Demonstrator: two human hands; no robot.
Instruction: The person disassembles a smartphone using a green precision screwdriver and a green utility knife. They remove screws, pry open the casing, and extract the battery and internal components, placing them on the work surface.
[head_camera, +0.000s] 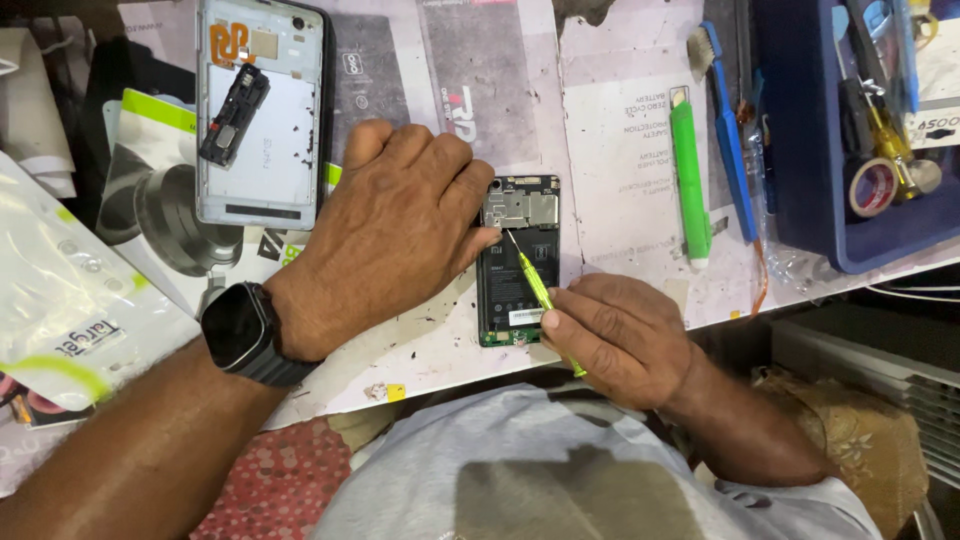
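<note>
Right-hand grip (615, 340) is pinched around a thin yellow-green screwdriver (535, 285), its tip on the opened phone (520, 262) near the counter's (620, 130) front edge. Left hand (385, 235) lies flat, fingers together, pressing the phone's left side. At eleven o'clock rests a grey back cover (262, 110); at two o'clock, a blue tray (800, 130) and a green pen (690, 180).

Work surface is a bench (640, 130) covered with worn, stained printed paper sheets, lit evenly from above. Its front edge runs diagonally just below the fingers, dropping to a dark gap. Beyond the fingers to the right, a white slatted unit (900, 385) sits below bench level.
</note>
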